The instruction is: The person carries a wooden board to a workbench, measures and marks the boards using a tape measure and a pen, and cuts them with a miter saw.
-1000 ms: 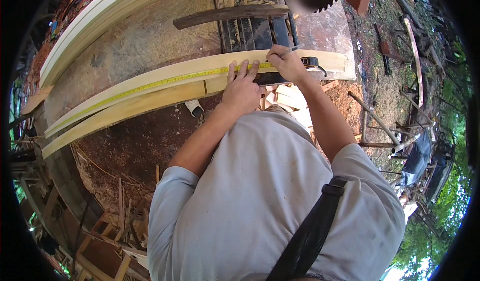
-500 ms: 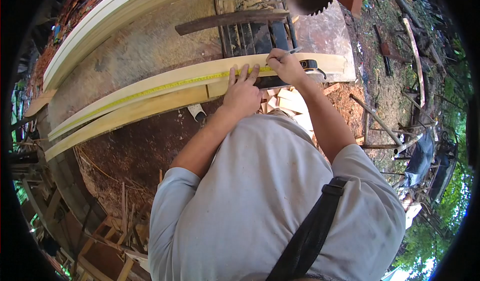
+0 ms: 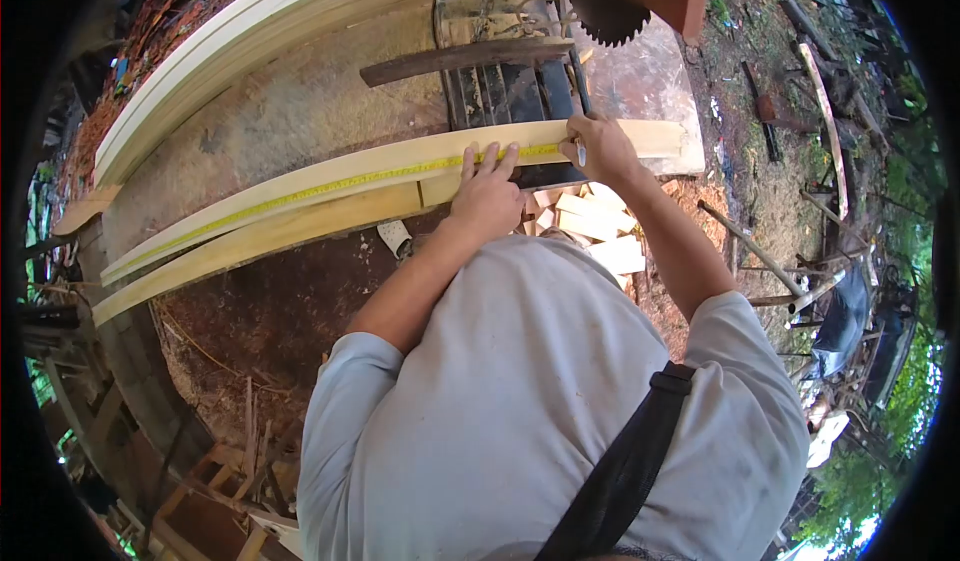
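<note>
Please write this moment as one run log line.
left hand: laid across yellow measuring tape on long pale wooden board; right hand: holding slim pale pen-like tool; dark round saw blade: apart from both hands

Both forearms (image 3: pixel 418 283) extended forward, angled inward.
The left hand (image 3: pixel 487 204) is laid palm down, fingers (image 3: pixel 488 157) spread; the right hand (image 3: pixel 604 151) is held near it, fingers curled.
</note>
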The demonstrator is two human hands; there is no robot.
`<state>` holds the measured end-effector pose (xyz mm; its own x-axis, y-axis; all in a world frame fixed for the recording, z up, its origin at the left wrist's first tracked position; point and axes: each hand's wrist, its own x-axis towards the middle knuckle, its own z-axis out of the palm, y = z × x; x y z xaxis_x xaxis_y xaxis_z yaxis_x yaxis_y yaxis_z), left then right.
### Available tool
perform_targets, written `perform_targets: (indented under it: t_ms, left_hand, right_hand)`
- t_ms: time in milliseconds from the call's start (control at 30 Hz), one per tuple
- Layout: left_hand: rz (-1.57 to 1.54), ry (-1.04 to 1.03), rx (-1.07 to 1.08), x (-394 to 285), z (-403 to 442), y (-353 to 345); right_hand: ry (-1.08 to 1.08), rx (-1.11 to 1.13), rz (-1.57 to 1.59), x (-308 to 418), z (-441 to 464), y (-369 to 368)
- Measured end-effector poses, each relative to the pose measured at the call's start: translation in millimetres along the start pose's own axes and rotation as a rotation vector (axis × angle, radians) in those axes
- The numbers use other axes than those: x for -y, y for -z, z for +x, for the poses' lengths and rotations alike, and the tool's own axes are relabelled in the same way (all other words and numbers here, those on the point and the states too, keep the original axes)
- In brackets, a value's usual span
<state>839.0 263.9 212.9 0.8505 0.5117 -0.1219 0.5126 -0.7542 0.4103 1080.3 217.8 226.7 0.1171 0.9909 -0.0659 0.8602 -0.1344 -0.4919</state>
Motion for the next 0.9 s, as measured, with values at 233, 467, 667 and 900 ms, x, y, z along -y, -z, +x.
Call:
perform_targets:
  t_ms: [233,467,667,900]
  left_hand:
    - [-0.306,0.319,-0.705,85.6,-58.0,21.1]
    - [-1.306,1.105,-1.280,254.6,-188.0,56.4]
    - [-1.554,0.339,-1.676,319.5,-245.0,186.2]
    - [-1.745,0.821,-1.734,444.7,-319.7,172.5]
  right_hand:
    - [-0.085,-0.050,-0.087,4.4,6.5,-8.7]
    - [-0.116,0.465,-0.123,51.0,-4.5,47.3]
    - [0.054,0.634,0.237,58.4,15.6,27.4]
    - [-0.087,0.652,0.122,182.3,53.7,-6.4]
